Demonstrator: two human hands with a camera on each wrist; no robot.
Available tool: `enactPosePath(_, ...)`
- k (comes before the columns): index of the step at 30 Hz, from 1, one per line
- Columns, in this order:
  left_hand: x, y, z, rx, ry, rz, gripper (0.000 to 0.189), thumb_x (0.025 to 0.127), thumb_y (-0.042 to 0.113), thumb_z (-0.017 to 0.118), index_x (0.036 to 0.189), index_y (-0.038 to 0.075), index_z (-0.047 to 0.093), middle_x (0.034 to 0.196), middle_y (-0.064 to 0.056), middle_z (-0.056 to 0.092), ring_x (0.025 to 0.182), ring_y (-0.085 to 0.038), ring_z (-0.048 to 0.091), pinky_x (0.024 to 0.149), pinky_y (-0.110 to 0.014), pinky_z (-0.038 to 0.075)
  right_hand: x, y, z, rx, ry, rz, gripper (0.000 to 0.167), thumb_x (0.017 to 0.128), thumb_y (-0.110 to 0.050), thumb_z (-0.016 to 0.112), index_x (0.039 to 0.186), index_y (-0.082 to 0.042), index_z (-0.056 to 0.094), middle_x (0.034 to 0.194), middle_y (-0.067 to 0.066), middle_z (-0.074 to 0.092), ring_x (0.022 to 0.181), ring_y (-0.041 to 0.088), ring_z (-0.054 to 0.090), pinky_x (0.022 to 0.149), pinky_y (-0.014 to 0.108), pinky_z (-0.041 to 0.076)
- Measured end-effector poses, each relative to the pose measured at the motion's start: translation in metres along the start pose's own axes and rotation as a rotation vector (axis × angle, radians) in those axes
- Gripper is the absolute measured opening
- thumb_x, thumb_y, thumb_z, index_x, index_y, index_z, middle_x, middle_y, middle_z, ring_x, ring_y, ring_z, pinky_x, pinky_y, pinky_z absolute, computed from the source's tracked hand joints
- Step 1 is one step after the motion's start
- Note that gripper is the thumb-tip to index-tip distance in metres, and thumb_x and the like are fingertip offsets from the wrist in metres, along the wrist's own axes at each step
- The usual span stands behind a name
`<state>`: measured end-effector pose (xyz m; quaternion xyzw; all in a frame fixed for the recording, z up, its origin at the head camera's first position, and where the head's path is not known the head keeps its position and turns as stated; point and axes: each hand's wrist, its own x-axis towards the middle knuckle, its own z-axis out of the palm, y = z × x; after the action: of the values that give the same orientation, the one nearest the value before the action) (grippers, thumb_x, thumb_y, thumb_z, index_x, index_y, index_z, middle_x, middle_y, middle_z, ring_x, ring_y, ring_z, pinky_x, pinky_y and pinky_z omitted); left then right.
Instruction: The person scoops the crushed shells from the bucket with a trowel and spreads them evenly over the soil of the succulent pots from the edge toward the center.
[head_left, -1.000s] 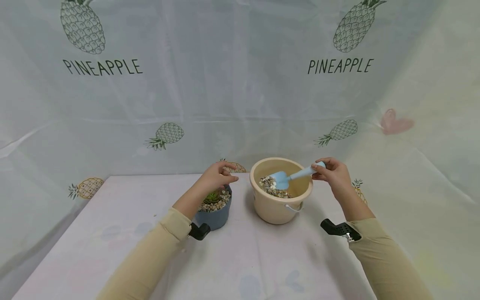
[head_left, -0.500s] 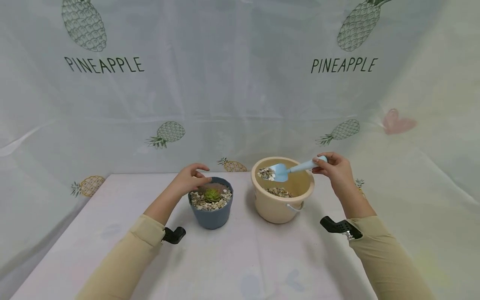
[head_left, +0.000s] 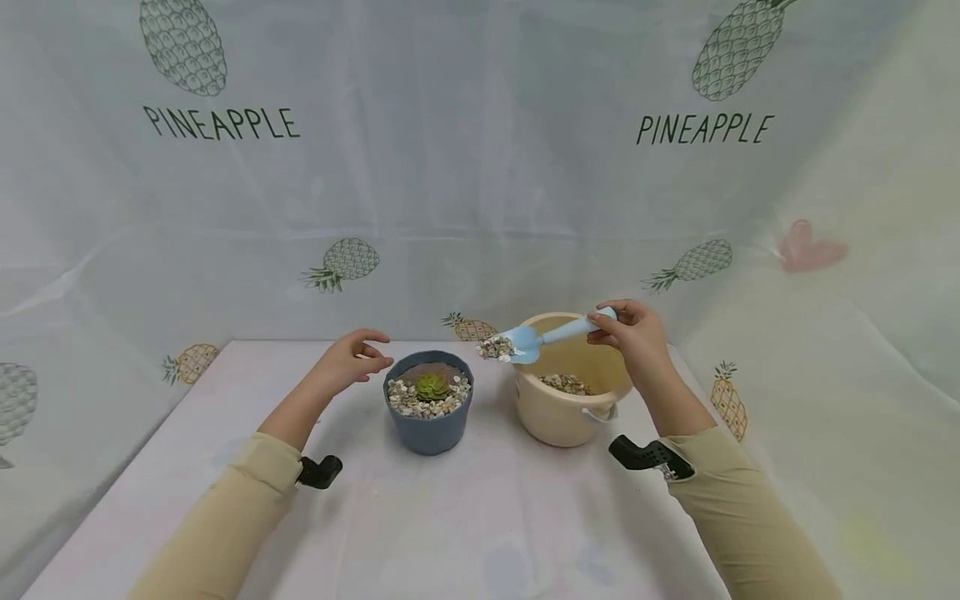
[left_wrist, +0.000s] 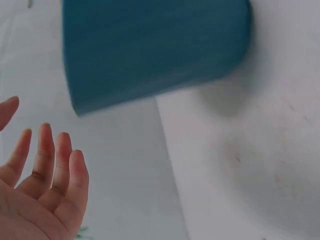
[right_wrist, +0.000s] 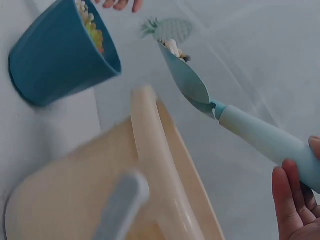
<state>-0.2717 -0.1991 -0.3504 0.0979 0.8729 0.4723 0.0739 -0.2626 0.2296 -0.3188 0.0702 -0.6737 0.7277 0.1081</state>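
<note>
In the head view my right hand (head_left: 637,337) grips the handle of a light blue trowel (head_left: 527,342), its blade pointing left and loaded with small pebbles (head_left: 495,347). The blade hangs over the left rim of a cream bucket (head_left: 551,417), which has more pebbles at its bottom. To the left stands a blue-grey pot (head_left: 429,433) with a green succulent (head_left: 432,386) ringed by pale pebbles. My left hand (head_left: 348,362) hovers just left of the pot, apart from it and holding nothing. In the left wrist view its fingers (left_wrist: 61,165) are spread and relaxed.
A white cloth covers the table (head_left: 435,517), and a pineapple-printed curtain (head_left: 480,167) hangs behind it. The bucket's handle (head_left: 600,414) lies down at its front right. Each wrist wears a black camera mount.
The right hand has lifted the loaded trowel out of the bucket and moved it left. My left hand has withdrawn leftward from over the pot, uncovering the succulent.
</note>
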Motion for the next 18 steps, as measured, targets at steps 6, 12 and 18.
enactPosePath(6,0.002,-0.024,-0.007,-0.006,-0.129,0.03,0.058,0.094,0.02,0.067,0.143,0.002,0.041,0.126,-0.024,0.053,0.112,-0.038,0.057,0.088,-0.051,0.049,0.002,0.002,0.028,-0.006,-0.025,0.046,0.027,0.091,-0.005,0.068,0.111,0.008,0.055,0.084,0.003,0.067,0.064,0.016,0.067,0.07,0.032,0.057)
enactPosePath(12,0.004,-0.042,-0.005,-0.001,-0.27,0.079,0.075,0.086,0.023,0.078,0.147,0.008,0.037,0.142,-0.025,0.041,0.12,-0.041,0.05,0.091,-0.049,0.048,0.0,0.003,0.055,-0.011,-0.035,0.086,0.034,0.091,-0.005,0.068,0.116,0.013,0.053,0.087,0.005,0.066,0.065,0.016,0.066,0.071,0.032,0.057)
enactPosePath(18,0.007,-0.048,-0.005,-0.013,-0.33,0.12,0.081,0.084,0.022,0.079,0.15,0.009,0.034,0.15,-0.024,0.031,0.125,-0.043,0.045,0.091,-0.049,0.049,-0.002,0.009,0.074,-0.016,-0.048,0.108,0.028,0.09,-0.005,0.07,0.11,0.009,0.057,0.09,0.01,0.066,0.067,0.018,0.066,0.074,0.035,0.057)
